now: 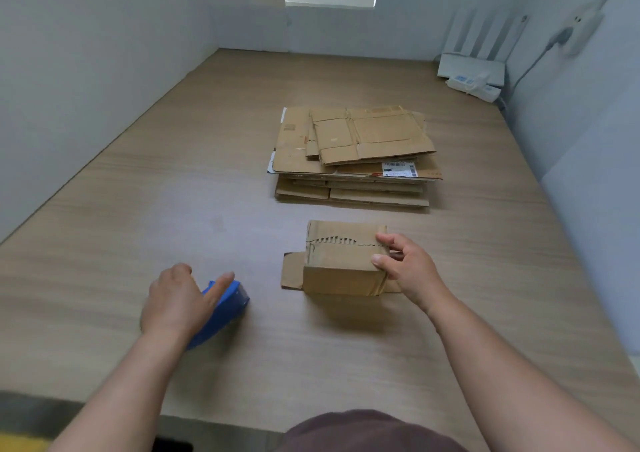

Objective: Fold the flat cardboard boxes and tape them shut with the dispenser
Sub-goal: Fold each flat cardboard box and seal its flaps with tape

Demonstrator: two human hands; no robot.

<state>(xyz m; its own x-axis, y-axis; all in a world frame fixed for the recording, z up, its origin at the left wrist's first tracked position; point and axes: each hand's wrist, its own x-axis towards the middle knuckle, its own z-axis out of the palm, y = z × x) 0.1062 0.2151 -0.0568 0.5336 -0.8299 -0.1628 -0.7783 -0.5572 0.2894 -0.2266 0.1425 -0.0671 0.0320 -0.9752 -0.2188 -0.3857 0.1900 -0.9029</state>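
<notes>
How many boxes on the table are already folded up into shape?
1: the folded box, in front, gripped by the right hand. The stack behind it shows only flat cardboard; its lower layers are partly hidden.

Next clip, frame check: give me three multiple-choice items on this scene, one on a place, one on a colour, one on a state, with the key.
1. Where does the stack of flat cardboard lie?
A. Beyond the folded box, farther from the person
B. On top of the folded box
C. Leaning upright against a wall

2. What colour is the tape dispenser?
A. Red
B. Blue
C. White

3. What state is the folded box in?
A. Flat, lying in the stack
B. Held by both hands
C. Folded up, gripped at its right end by the right hand

Key: 1 A, the stack lies behind the box. 2 B, its blue body shows under the left hand. 3 C, thumb and fingers pinch the box's right end.
</notes>
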